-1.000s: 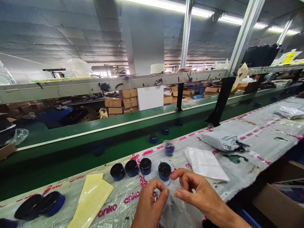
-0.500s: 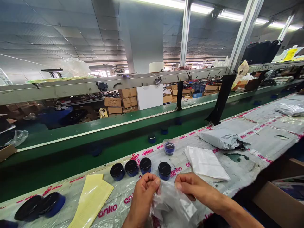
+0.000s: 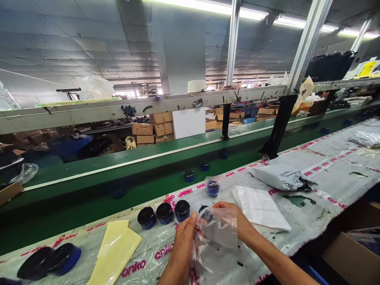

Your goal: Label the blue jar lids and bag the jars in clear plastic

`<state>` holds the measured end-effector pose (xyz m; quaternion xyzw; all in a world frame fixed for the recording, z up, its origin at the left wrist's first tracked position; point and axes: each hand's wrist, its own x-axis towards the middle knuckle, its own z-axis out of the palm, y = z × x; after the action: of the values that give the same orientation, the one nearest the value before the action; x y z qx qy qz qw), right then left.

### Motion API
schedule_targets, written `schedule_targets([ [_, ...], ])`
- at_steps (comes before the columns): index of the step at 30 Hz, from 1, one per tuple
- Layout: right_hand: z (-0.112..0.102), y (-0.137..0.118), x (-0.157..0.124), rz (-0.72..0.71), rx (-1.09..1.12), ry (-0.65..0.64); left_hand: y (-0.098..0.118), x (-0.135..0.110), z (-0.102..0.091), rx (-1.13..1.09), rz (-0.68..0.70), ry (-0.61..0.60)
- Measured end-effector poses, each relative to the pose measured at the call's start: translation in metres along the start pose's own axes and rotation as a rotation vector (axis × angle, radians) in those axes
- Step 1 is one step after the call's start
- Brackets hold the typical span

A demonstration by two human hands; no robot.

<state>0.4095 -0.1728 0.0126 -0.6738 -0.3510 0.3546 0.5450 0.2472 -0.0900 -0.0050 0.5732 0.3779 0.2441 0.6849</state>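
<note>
Polybag point(image 3: 216, 229) btwn L hand point(image 3: 182, 245), R hand point(image 3: 230, 215)

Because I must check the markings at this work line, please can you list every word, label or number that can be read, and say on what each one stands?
"anko": pink print, repeated along the plastic film covering the workbench.
Labels on the stacked cardboard cartons: too small to read.
Yellow sign at far right: too blurred to read.
Black jar lids: no readable text.
</note>
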Motion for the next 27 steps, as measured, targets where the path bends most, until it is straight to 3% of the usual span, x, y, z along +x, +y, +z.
schedule_targets([
  [4, -0.002, 0.009, 0.007, -0.076, -0.157, 0.054, -0.008, 0.007, 0.003, 0.216, 0.130, 0.074],
  [9, -0.006, 0.014, 0.016, -0.140, -0.349, 0.125, -0.002, 0.008, 0.008, 0.469, 0.161, 0.160],
  [19, 0.001, 0.018, 0.035, -0.120, -0.616, 0.079, 0.011, 0.006, 0.014, 0.993, 0.149, 0.236],
  [27, 0.000, 0.019, 0.019, -0.137, -0.723, 0.095, 0.014, 0.011, 0.013, 1.082, 0.124, 0.193],
])
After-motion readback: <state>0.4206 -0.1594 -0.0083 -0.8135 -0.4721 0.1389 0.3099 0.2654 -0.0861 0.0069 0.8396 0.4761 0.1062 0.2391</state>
